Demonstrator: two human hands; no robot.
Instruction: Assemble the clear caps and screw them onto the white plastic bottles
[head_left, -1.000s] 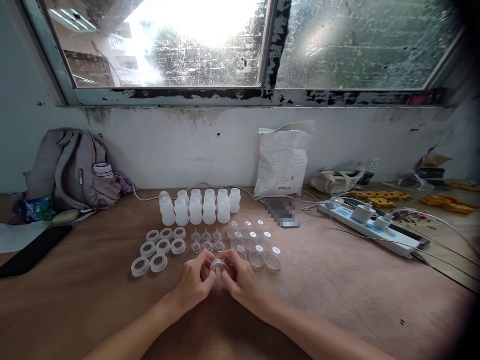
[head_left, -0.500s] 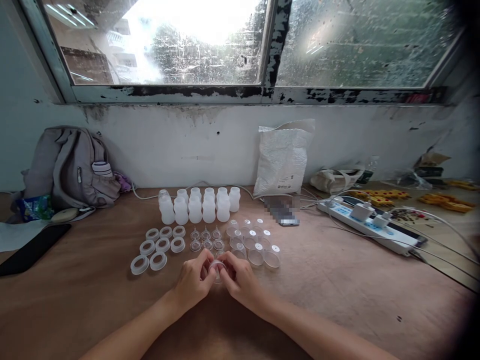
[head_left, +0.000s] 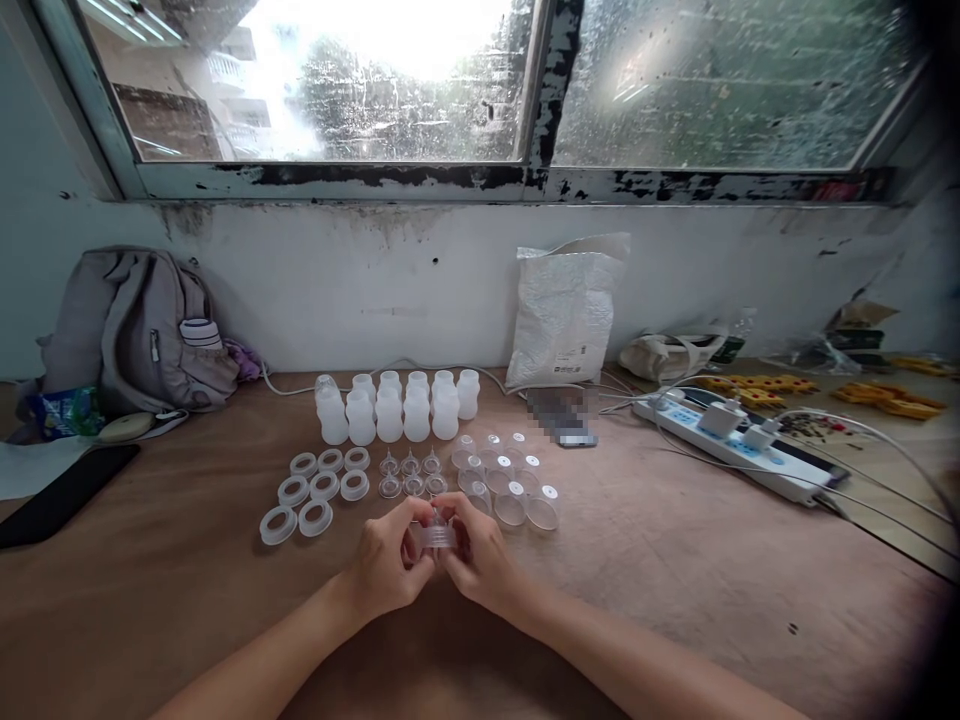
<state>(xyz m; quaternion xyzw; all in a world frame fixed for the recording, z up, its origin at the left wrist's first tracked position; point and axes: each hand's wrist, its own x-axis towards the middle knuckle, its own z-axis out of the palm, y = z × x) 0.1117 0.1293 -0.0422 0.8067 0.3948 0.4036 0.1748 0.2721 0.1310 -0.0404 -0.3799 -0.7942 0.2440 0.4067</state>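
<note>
Between my left hand (head_left: pixel 384 560) and my right hand (head_left: pixel 484 555) is a translucent bottle collar ring (head_left: pixel 435 537), gripped from both sides by closed fingers. A clear teat seems to poke up through it, though my fingers partly hide it. Just beyond my hands stand several clear bottle teats (head_left: pixel 411 466) in rows. To their left lie several more collar rings (head_left: pixel 324 486). Clear dome caps (head_left: pixel 511 506) with white round tops are grouped on the right. Behind them all, frosted white baby bottles (head_left: pixel 388 415) stand upright in two rows.
A grey backpack (head_left: pixel 127 330) leans at the left, near a dark phone-like slab (head_left: pixel 67 497). A silver padded mailer (head_left: pixel 566 315) stands against the wall. On the right, a white power strip (head_left: pixel 750 455) trails cables, with yellow parts (head_left: pixel 892 400) beyond it.
The collar ring has tilted in my fingers, so its ribbed side now faces me instead of its opening. My thumbs have moved down from its rim. Both hands remain in nearly the same place.
</note>
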